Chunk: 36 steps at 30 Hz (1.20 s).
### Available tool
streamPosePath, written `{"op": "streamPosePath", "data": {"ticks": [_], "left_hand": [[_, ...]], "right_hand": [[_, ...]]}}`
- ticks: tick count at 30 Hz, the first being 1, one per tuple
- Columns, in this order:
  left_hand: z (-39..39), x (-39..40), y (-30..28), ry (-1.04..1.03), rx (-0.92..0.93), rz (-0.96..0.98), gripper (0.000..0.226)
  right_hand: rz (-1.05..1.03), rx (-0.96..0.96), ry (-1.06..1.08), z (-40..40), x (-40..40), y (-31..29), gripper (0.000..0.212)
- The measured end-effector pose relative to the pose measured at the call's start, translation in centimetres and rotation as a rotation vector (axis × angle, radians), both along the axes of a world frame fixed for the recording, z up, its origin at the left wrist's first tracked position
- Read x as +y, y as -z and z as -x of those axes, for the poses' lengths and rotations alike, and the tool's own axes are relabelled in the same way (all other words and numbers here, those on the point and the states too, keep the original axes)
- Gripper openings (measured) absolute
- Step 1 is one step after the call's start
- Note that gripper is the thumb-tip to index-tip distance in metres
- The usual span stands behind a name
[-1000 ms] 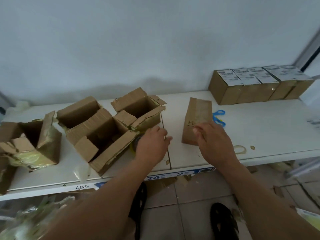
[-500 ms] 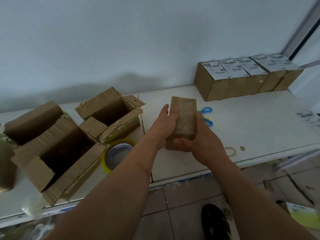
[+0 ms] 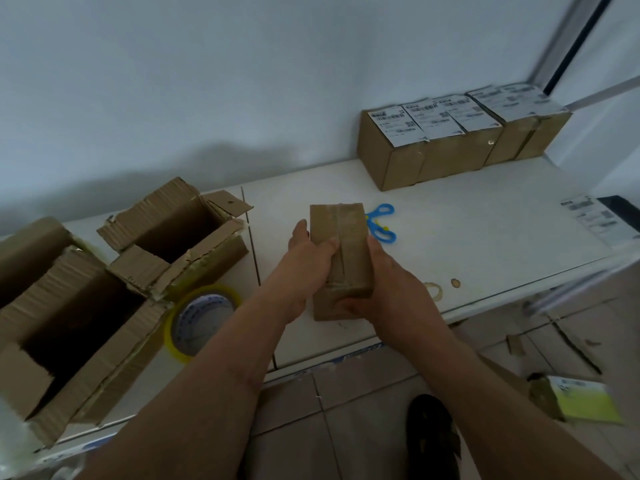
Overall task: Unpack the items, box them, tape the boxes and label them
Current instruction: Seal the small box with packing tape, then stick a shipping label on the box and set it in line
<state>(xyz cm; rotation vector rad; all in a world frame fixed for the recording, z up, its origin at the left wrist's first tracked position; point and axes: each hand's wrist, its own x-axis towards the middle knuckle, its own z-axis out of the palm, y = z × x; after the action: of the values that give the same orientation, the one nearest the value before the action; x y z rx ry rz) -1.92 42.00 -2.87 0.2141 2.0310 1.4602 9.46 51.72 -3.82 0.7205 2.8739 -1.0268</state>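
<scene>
Gripped from both sides by left hand (image 3: 306,258) and right hand (image 3: 384,289): small taped box (image 3: 349,244), long axis near-to-far, far end tilted up.

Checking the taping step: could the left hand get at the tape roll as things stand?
Probably yes, once freed. The left hand now grips the small box together with the right hand. The tape roll lies on the table just beside the left forearm, with nothing on it.

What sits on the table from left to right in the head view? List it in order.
Big open carton → smaller open carton → tape roll → small taped box held in both hands → blue scissors → row of labelled boxes → loose label sheet.
</scene>
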Motion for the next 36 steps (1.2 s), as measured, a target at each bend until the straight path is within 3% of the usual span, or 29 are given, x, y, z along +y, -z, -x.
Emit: {"op": "streamPosePath", "data": {"ticks": [5, 8, 10, 13, 18, 24, 28, 36], "left_hand": [[-0.3, 1.0, -0.6, 0.007, 0.097, 0.021, 0.075], [-0.7, 1.1, -0.7, 0.040, 0.258, 0.153, 0.073], [-1.0, 0.6, -1.1, 0.099, 0.557, 0.369, 0.068], [-1.9, 1.4, -2.2, 0.201, 1.146, 0.613, 0.046], [-4.3, 8.0, -2.6, 0.666, 1.584, 0.515, 0.027], [-6.6, 18.0, -1.4, 0.917, 1.793, 0.415, 0.010], [-9.1, 24.1, -0.6, 0.988, 1.865, 0.356, 0.020], [-10.8, 33.9, 1.3, 1.081, 1.864, 0.442, 0.026]], "right_hand": [[0.016, -0.007, -0.016, -1.2, 0.3, -0.7, 0.100], [0.007, -0.037, -0.076, -1.8, 1.3, -1.7, 0.097], [-0.030, -0.058, -0.130, -2.4, 2.5, -2.8, 0.090], [-0.177, -0.072, -0.132, -3.6, 5.5, -4.1, 0.064], [-0.370, -0.196, -0.051, -5.3, 11.6, -5.0, 0.044], [-0.487, -0.252, 0.131, -9.5, 21.8, -4.2, 0.038], [-0.480, -0.226, 0.296, -11.2, 27.8, -2.7, 0.038], [-0.419, -0.154, 0.524, -10.9, 37.1, 2.0, 0.047]]}}
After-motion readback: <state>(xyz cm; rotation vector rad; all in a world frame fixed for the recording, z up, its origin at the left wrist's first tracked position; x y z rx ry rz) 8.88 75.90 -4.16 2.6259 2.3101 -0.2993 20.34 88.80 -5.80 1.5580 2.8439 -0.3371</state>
